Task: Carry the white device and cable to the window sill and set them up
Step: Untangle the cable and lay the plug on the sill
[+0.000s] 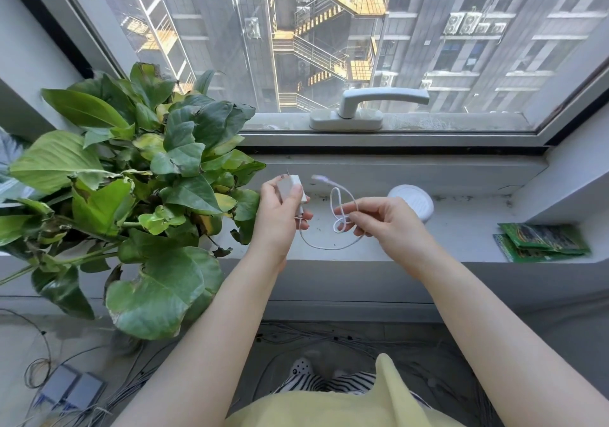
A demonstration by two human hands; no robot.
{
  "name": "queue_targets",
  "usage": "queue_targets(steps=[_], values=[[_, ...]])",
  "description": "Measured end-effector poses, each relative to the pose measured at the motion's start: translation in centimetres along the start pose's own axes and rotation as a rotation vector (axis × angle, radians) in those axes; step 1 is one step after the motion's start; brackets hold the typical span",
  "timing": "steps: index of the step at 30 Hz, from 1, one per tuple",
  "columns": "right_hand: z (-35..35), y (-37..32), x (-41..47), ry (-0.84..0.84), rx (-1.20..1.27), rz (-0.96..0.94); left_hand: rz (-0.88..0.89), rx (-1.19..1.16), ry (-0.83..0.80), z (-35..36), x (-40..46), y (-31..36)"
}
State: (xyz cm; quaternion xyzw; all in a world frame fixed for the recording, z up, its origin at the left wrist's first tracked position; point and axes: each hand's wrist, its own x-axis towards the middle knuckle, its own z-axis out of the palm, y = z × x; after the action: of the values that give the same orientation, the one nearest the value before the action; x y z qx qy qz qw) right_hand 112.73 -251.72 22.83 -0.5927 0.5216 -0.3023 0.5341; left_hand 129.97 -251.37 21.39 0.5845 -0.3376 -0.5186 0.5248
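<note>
My left hand grips a small white plug adapter with its metal prongs pointing up, held just above the grey window sill. A thin white cable runs from the adapter's lower end, sags in a loop and rises into my right hand, which pinches it. The cable's free end with a small connector sticks up between the two hands. A round white device lies flat on the sill just behind my right hand.
A large leafy potted plant crowds the sill's left end, its leaves touching my left hand. Green packets lie at the sill's right end. A window handle sits above. Loose cables and grey boxes cover the floor below.
</note>
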Motion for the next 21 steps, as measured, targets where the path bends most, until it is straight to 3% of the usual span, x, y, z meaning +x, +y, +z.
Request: queue_targets(steps=[9,13,16,21], values=[[0.0,2.5,0.4,-0.015,0.082,0.132,-0.004,-0.021,-0.005,0.5,0.7,-1.6],[0.9,3.6,0.6,0.014,0.138,0.15,-0.068,-0.124,-0.015,0.9,0.9,-2.1],[1.3,4.6,0.9,0.047,0.129,0.135,-0.004,-0.211,0.002,1.0,0.7,-1.7],[2.0,5.9,1.1,0.104,0.246,0.181,0.006,-0.405,-0.2,1.7,0.3,-0.8]])
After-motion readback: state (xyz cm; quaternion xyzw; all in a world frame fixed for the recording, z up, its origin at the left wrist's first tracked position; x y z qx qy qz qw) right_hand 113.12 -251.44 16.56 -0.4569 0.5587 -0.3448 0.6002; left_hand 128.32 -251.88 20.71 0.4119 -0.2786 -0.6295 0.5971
